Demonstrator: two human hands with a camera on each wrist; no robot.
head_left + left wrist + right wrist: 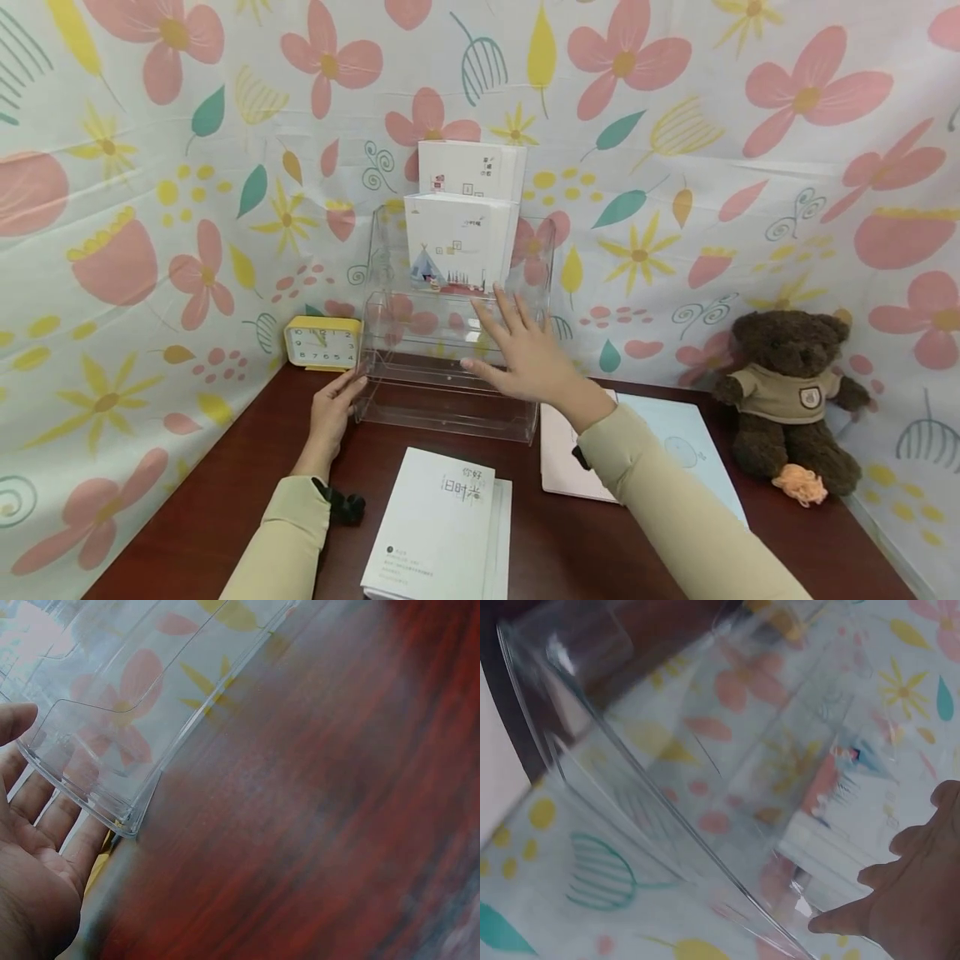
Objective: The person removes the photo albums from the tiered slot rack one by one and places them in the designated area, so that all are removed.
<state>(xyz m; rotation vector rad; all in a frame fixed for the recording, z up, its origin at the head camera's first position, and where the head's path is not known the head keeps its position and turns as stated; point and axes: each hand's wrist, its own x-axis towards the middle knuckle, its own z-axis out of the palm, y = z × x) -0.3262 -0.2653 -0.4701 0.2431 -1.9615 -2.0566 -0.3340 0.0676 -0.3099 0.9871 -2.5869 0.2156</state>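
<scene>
- Head view: a person's left hand (332, 412) holds a clear stand (450, 423) at its left side, while the right hand (525, 358) spreads before the upper tiers.
- Left grip: in the left wrist view, the stand's edge lies between thumb and fingers, apparently to steady the light frame.
- Right grip: wide, holding nothing, fingertips near the front books (450, 237) (whether they touch cannot be told).
- Front books lean back in the stand, with the rear books (457, 162) upright behind and higher, an order that seems meant to show every cover.
- Stand sits near the back edge of the surface (240, 475), left of its middle, with the patterned cloth (675, 275) rising behind.
- Pile (431, 525) of white books lies flat in front, toward the near edge, probably for easy reach by both hands.
- Yellow clock (324, 343) stands at the back left corner, just beside the stand, leaving the left hand a narrow gap.
- Pink book (562, 450) and blue book (686, 450) lie to the right, the forearm crossing above them.
- Bear (791, 383) sits by the back right corner, wool (801, 485) at its feet, well apart from the hands.
- Room: a strip of surface separates stand from pile; the widest way for either arm looks to be from the near edge.
</scene>
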